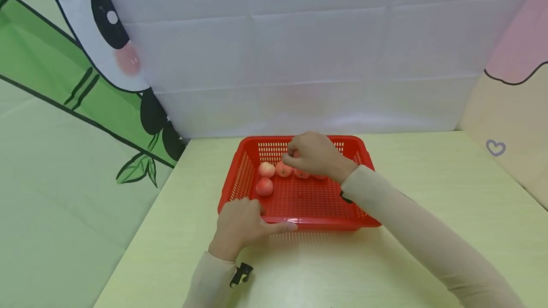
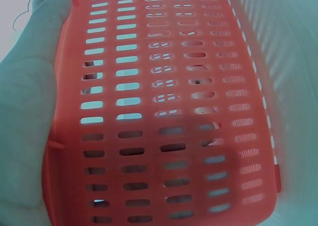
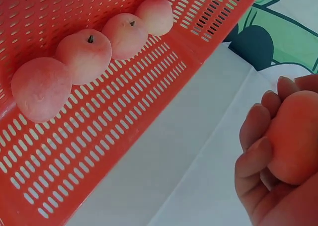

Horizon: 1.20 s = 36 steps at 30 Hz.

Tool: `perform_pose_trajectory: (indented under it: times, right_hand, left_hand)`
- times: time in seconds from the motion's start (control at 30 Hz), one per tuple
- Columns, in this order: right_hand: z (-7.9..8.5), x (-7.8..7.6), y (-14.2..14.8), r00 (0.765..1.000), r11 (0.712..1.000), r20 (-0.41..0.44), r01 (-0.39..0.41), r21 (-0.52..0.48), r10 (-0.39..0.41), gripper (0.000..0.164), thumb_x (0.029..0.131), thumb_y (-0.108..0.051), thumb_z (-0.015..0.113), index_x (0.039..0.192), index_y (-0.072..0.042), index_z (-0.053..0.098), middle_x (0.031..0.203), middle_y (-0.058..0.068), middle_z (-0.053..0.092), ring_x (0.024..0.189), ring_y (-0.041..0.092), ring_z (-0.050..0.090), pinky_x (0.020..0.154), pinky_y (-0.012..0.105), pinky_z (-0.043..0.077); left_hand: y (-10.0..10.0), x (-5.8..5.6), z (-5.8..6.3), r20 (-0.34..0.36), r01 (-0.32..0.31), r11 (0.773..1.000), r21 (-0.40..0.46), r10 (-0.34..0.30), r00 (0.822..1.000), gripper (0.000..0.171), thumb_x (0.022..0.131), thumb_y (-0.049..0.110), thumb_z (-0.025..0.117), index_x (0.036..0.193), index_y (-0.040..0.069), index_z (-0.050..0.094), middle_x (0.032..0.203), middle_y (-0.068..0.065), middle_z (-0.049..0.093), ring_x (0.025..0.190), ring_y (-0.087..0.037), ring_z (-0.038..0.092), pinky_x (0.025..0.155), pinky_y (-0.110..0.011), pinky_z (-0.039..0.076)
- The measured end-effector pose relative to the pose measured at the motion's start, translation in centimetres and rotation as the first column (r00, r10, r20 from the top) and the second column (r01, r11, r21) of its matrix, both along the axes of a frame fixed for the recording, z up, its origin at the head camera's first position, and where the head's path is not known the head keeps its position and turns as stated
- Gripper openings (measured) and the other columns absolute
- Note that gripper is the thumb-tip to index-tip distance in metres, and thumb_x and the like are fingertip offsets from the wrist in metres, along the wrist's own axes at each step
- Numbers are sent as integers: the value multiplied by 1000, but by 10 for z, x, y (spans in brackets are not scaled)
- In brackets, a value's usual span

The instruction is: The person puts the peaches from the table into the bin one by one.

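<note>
A red plastic basket (image 1: 299, 226) with slotted walls stands on the table, several pinkish-red apples in it. My left hand (image 1: 239, 225) grips its near left corner, the thumb lying along the front rim and the fingers over the edge; in the left wrist view that hand runs beside the slotted wall (image 2: 109, 136). Above the far part of the basket, my right hand (image 1: 318, 153) holds an apple (image 3: 295, 139) in curled fingers. Below it a row of apples (image 3: 84, 56) lies along the far wall, and one apple (image 1: 264, 187) sits nearer the left hand.
The pale wooden table (image 1: 436, 213) extends on both sides of the basket. Behind it hangs a white cloth (image 1: 317, 51) with creases. A printed cloth with green bamboo (image 1: 85, 80) covers the left side, and a pink and cream one (image 1: 509, 108) the right.
</note>
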State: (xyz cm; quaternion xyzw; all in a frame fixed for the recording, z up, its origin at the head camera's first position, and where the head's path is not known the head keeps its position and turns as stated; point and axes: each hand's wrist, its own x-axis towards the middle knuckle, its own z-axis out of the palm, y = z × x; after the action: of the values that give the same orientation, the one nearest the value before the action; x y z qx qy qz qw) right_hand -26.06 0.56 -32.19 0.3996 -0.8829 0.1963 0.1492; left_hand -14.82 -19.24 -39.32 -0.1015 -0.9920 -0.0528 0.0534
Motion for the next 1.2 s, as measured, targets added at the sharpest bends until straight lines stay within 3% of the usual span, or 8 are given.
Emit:
perform_pose_trajectory:
  times: [0.43,0.63,0.97,1.2]
  right_hand:
    - [-19,-17,-16,995,994,56,-82,76,78,31,89,-29,61,60,-22,50,56,-6,38,55,8,34,50,24,31]
    - [-27,-21,-21,993,989,106,-66,129,52,26,89,-35,61,67,-24,55,59,-7,46,58,6,43,54,22,39]
    - [-38,-29,-24,987,985,156,-71,159,45,24,88,-35,61,70,-21,54,61,-4,45,60,9,42,51,23,37]
    - [-47,-31,-24,987,976,157,-53,209,19,8,85,-32,60,81,-26,56,77,-9,50,71,6,47,56,22,43]
  left_hand:
    - [1,-1,-3,-40,4,1000,-5,-4,999,83,54,101,27,46,19,36,38,7,23,39,-9,23,38,-27,17]
    - [2,-1,-3,-16,9,1000,-2,-9,1000,82,56,100,26,49,20,40,39,6,30,40,-9,29,40,-27,21]
    - [1,-1,-2,-23,3,1000,-10,-3,1000,84,55,101,24,47,19,38,38,6,27,39,-8,27,39,-26,20]
    - [1,-1,-2,-30,14,1000,-12,-15,999,83,57,100,25,48,19,40,38,6,31,39,-9,31,40,-26,23]
